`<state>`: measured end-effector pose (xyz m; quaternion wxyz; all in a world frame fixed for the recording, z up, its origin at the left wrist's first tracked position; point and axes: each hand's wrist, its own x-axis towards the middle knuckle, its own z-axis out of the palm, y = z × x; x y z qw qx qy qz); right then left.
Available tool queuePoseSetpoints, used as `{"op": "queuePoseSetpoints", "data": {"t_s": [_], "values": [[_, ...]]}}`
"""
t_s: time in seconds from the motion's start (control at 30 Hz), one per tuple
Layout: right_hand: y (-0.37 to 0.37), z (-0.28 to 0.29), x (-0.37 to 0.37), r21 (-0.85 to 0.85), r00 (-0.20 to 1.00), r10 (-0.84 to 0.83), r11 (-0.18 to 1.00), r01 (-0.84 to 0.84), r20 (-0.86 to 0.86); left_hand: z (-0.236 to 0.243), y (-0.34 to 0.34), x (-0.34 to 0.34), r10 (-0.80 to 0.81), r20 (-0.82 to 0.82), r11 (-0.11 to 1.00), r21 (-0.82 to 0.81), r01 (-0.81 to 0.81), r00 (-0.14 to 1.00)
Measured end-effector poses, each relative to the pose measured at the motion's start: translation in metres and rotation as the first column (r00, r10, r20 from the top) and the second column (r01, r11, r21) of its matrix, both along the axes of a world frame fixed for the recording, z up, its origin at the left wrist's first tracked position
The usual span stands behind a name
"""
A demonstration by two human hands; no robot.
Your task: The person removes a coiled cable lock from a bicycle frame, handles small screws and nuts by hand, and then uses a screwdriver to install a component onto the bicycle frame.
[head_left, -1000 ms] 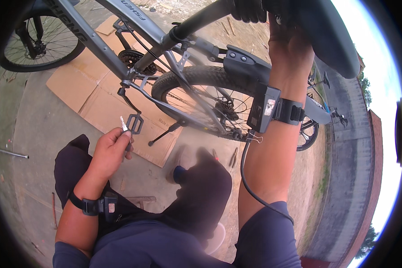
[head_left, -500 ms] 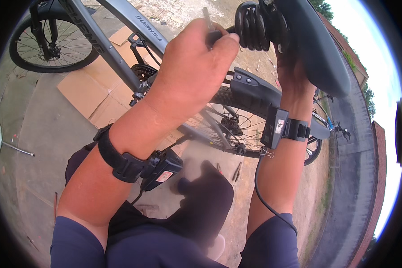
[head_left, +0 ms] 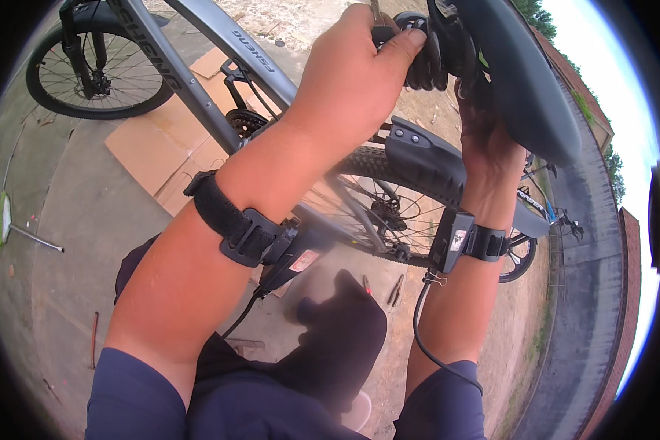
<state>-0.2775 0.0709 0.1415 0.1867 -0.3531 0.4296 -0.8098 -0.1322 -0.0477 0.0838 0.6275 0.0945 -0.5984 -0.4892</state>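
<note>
At the top centre, my left hand [head_left: 363, 77] is closed in a pinch on a small dark piece with a thin metal tip, its exact kind hidden by the fingers. Its thumb lies against a black coiled cable [head_left: 425, 62] that hangs beneath the black bicycle saddle [head_left: 524, 81]. My right hand [head_left: 489, 136] reaches up under the saddle, behind the coil. Shadow and the saddle hide its fingers, so what they grip cannot be made out. The grey bicycle frame [head_left: 205, 110] stretches away to the upper left.
Below the saddle are a black mudguard [head_left: 425, 155] and the rear wheel [head_left: 389, 213]. Cardboard [head_left: 150, 150] lies under the bike. Pliers [head_left: 396, 290] rest on the ground near my knee. A metal rod [head_left: 37, 238] lies at left; another bicycle [head_left: 524, 249] stands at right.
My left hand has moved up and right, bringing the dark piece against the coiled cable. My right hand stays under the saddle. The whole view has shifted slightly.
</note>
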Motion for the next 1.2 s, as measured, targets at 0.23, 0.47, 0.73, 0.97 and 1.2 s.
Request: {"op": "queuePoseSetpoints", "data": {"t_s": [0.23,0.47,0.73,0.97,1.2], "values": [[0.03,-0.004,0.033,-0.118,0.989,-0.053,0.991,0.069,0.139,0.046,-0.008,0.022,-0.323,0.07,0.92,0.259,0.295,0.944],[0.062,-0.017,0.032,-0.219,0.977,0.188,0.962,-0.162,0.102,0.038,-0.001,0.02,-0.347,0.213,0.881,0.409,0.239,0.913],[0.043,-0.029,0.035,-0.178,0.92,0.363,0.925,-0.336,0.149,0.029,-0.001,0.017,-0.491,0.054,0.758,0.519,0.395,0.87],[0.033,-0.038,0.04,-0.274,0.864,0.499,0.841,-0.466,0.062,0.026,-0.014,0.013,-0.473,0.044,0.785,0.475,0.398,0.88],[0.03,-0.043,0.04,-0.31,0.967,0.191,0.921,-0.237,-0.17,0.045,-0.02,0.008,-0.46,0.233,0.838,0.434,0.332,0.857]]}}
